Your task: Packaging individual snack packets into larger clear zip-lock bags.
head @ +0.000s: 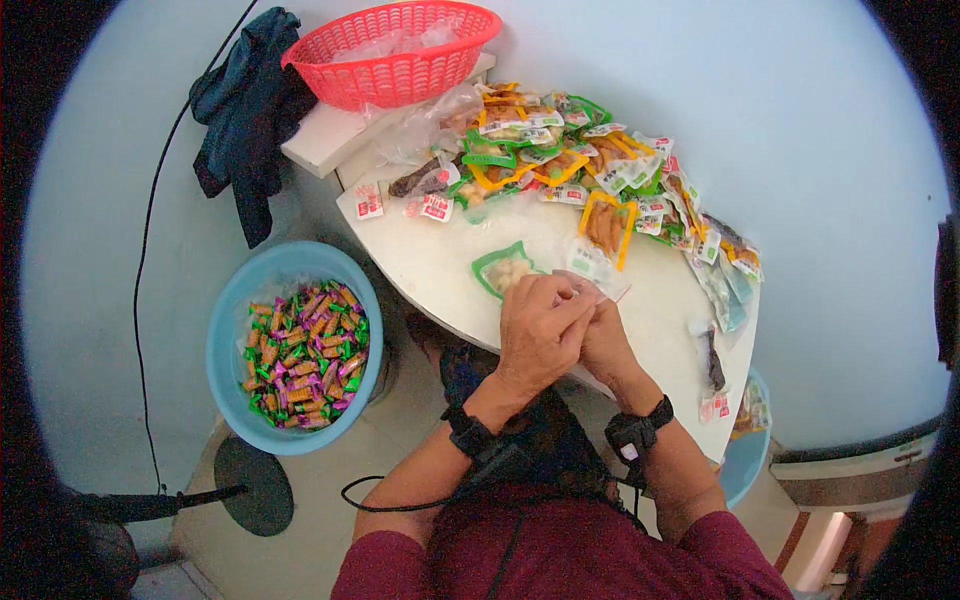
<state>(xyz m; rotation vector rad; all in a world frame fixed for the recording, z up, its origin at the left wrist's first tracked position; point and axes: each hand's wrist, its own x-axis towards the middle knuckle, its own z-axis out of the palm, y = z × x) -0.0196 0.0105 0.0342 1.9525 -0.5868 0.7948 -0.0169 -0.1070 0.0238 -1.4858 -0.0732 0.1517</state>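
Observation:
My left hand (536, 322) and my right hand (606, 334) meet over the near edge of the white table (420, 262). Their fingertips pinch a piece of clear plastic (576, 280), mostly hidden by the fingers. Just beyond my left hand lies a green-edged clear packet (504, 268) with pale pieces of food in it. A yellow-edged food packet (606, 225) rests beyond my right hand, its white printed end towards me. Behind them, a heap of sealed snack packets (555, 154) with green and yellow edges spreads along the wall side.
A red plastic basket (390, 75) holding clear bags stands at the back left. On the floor at left is a blue tub (219, 360) of wrapped snacks. Another blue tub (750, 469) sits at right. A small dark-filled packet (711, 360) lies on the table's right side.

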